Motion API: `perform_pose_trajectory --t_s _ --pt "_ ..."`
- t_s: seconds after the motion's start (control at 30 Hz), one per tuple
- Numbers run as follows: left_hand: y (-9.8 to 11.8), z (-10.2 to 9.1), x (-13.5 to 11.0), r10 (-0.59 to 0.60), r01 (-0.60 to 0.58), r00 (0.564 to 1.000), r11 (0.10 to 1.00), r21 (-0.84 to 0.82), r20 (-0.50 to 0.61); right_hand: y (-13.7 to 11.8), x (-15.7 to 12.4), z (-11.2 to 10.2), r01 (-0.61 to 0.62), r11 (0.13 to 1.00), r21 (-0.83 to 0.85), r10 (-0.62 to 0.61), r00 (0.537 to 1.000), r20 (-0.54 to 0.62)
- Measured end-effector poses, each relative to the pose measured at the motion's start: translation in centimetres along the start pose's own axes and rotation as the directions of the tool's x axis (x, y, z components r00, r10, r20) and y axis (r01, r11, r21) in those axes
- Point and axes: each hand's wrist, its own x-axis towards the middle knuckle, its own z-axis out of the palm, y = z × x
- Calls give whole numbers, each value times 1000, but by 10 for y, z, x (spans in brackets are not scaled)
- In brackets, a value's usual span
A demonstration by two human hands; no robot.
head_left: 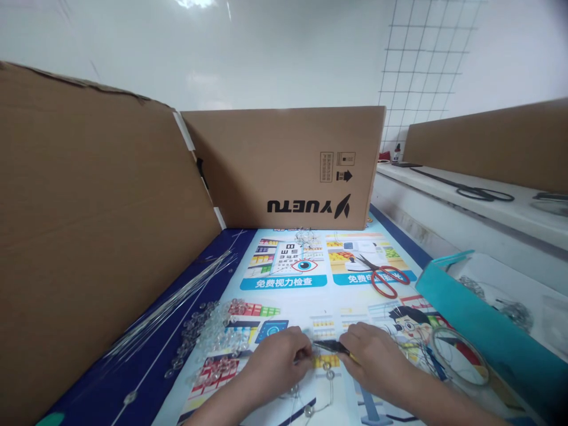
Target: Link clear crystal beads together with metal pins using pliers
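My right hand point(373, 358) is wrapped round a pair of pliers point(329, 345) with dark jaws and a bit of yellow on the handle. The jaws point left and reach the fingertips of my left hand point(284, 358). That hand is closed in a pinch on a thin beaded wire, whose end is too small to make out. Below the hands, the wire's clear round beads point(308, 410) hang or lie over the printed mat. To the left of my left hand is a spread of loose clear beads point(217, 334).
Straight wires point(177, 296) lie at the left beside a cardboard wall point(284, 165). Red-handled scissors point(388, 280) rest ahead on the right. A clear ring-shaped spool point(481, 361) lies near my right forearm, beside a teal box point(470, 302) holding coiled wire or beads.
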Motion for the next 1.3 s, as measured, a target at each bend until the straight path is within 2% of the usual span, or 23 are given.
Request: perform_pose_trajectory --t_s 0.27,0.4,0.57,0.7,0.83,0.9,1.0,1.13,1.3 --pt "-2 3 1 4 -3 999 999 32 -32 1 -2 6 54 998 -9 -54 998 -29" --pt "-3 3 2 -4 5 999 1000 27 -52 1 -2 5 50 999 -3 -50 999 -15" --pt "-2 1 1 2 -1 1000 1000 17 -26 2 0 2 21 999 28 -22 1000 6" --pt "-2 -2 2 6 -7 1000 999 -47 -11 3 1 2 -4 998 65 2 999 37" --pt "-2 -1 4 -13 -3 997 980 -199 -81 3 3 2 -24 996 88 20 998 52" --pt "-1 -1 5 4 -41 992 955 -293 -126 3 4 1 -21 995 97 15 998 56" --pt "2 -2 4 62 -107 989 923 -371 -133 2 5 0 -8 995 95 3 999 52" --pt "7 -5 3 114 -157 984 915 -370 -135 2 5 1 17 997 76 -19 999 31" --pt "8 -3 5 97 -145 982 939 -311 -164 1 4 3 47 997 56 -47 999 5"
